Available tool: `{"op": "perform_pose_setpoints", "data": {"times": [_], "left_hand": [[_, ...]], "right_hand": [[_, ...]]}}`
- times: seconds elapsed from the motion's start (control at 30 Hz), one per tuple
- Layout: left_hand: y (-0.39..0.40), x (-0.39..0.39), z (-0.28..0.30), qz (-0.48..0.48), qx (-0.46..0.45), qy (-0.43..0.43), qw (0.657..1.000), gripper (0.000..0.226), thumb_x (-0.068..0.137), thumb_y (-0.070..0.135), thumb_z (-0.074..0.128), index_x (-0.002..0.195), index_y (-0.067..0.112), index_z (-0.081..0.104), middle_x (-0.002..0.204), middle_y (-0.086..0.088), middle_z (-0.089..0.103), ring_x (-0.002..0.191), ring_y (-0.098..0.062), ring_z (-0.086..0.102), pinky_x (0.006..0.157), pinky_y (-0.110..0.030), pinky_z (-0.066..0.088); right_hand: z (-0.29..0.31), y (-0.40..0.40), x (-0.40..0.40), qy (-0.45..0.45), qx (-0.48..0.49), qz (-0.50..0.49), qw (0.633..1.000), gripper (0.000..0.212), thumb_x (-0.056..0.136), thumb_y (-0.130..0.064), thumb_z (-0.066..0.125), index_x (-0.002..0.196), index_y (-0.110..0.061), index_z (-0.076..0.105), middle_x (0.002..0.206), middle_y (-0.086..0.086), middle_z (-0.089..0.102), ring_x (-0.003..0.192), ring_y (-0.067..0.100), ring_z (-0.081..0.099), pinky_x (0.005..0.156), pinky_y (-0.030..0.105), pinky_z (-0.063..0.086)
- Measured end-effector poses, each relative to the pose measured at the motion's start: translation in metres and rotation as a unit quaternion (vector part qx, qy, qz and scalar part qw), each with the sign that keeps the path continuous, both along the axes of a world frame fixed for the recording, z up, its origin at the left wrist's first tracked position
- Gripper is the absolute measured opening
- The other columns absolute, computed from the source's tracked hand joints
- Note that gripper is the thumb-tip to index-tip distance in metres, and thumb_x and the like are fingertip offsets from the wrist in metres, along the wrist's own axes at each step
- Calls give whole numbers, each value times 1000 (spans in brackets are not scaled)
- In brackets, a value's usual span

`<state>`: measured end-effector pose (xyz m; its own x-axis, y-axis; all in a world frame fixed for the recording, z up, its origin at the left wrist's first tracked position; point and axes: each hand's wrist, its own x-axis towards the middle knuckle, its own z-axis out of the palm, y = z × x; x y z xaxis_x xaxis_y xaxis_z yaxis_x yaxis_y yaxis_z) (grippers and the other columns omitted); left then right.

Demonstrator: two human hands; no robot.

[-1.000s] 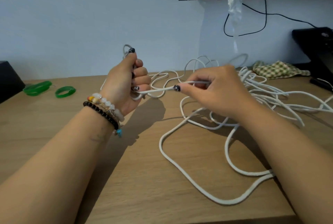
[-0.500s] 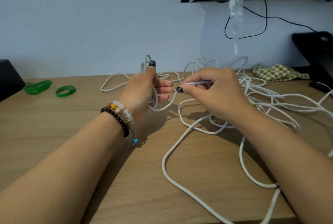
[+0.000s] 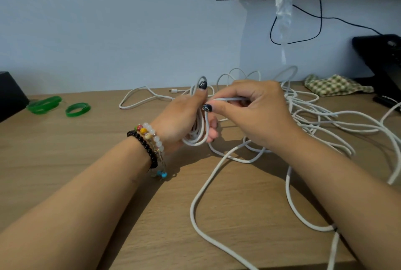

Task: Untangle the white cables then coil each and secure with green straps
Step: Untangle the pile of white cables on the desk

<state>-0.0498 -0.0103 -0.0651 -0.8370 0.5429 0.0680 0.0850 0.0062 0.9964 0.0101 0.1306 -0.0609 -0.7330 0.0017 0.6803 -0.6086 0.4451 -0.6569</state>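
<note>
White cables (image 3: 321, 117) lie in a loose tangle across the right half of the wooden desk (image 3: 65, 161). My left hand (image 3: 184, 120) grips a small coil of white cable (image 3: 196, 137), thumb up along the loops. Right beside it, my right hand (image 3: 256, 113) pinches a strand of the same cable between thumb and fingers, touching the coil. One long loop trails from the hands down to the desk's front edge. Two green straps (image 3: 44, 104) (image 3: 78, 109) lie flat at the far left of the desk.
A black box (image 3: 10, 94) stands at the left edge. A checked cloth (image 3: 334, 85) lies at the back right by a black device (image 3: 384, 61). A black wire and clear plastic hang on the wall. A white plug end (image 3: 174, 91) rests behind my left hand.
My left hand has moved right and turned, bringing the coil against my right hand. Another loop of cable has gathered in the left hand, and the slack between the hands has closed.
</note>
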Motion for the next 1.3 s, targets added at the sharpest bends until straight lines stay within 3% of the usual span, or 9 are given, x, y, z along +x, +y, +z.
{"op": "perform_pose_setpoints", "data": {"times": [0.13,0.23,0.43,0.63,0.7,0.87,1.03,1.2,1.3], "left_hand": [[2,-4,-3,-28,-12,-30,999,45,106,29,30,128,-7,48,53,-5,47,33,-14,43,38,-22,39],[2,-5,-3,-42,-2,-67,997,46,106,30,30,134,-3,44,53,-2,44,30,-12,36,39,-20,34],[-1,-2,1,-60,12,-112,992,49,103,47,30,125,7,51,48,-1,41,31,-10,26,40,-20,31],[-7,-1,5,-131,-5,-158,979,50,90,62,36,73,15,41,47,4,29,31,-7,22,37,-16,22],[-9,-2,6,-142,0,-165,976,52,84,66,37,71,16,43,48,3,29,30,-7,22,38,-16,21],[-12,-5,5,-144,-1,-137,980,45,99,51,29,76,15,44,53,3,31,36,-7,22,39,-18,22],[-13,-7,6,-126,-45,-62,989,38,103,40,29,79,13,42,57,4,38,42,-7,26,42,-21,28],[-12,-5,6,-75,-132,11,988,38,103,36,35,76,12,44,57,0,36,46,-11,28,44,-22,24],[-12,-7,6,-34,-116,17,992,38,104,35,34,74,15,44,52,5,32,42,-9,24,42,-19,20]], "right_hand": [[-3,0,-3,-2,21,-16,1000,5,79,-12,77,80,-17,78,66,-11,67,59,1,58,57,10,41],[-4,0,-4,-1,24,-30,999,6,79,-13,77,80,-19,78,67,-15,66,61,-1,59,57,8,40],[-2,6,-9,-26,29,-84,996,6,79,-21,77,82,-26,76,73,-14,70,66,1,61,58,12,47],[-1,14,-11,-23,71,-101,992,6,78,-28,77,82,-26,73,73,-13,68,70,4,61,63,21,49],[-1,17,-12,-19,89,-109,990,10,78,-30,77,84,-24,74,76,-10,68,73,6,62,66,24,51],[1,25,-14,10,102,-145,984,16,76,-35,78,83,-22,74,75,-12,68,75,5,62,66,22,51],[2,34,-17,16,87,-200,976,27,73,-44,78,80,-17,74,68,-7,66,65,11,62,61,34,53],[0,35,-17,29,95,-227,969,32,72,-46,77,77,-15,73,62,-10,60,57,8,54,56,27,46],[-1,33,-18,37,76,-227,970,29,75,-43,78,73,-15,71,58,-11,57,53,7,49,53,23,40]]}}
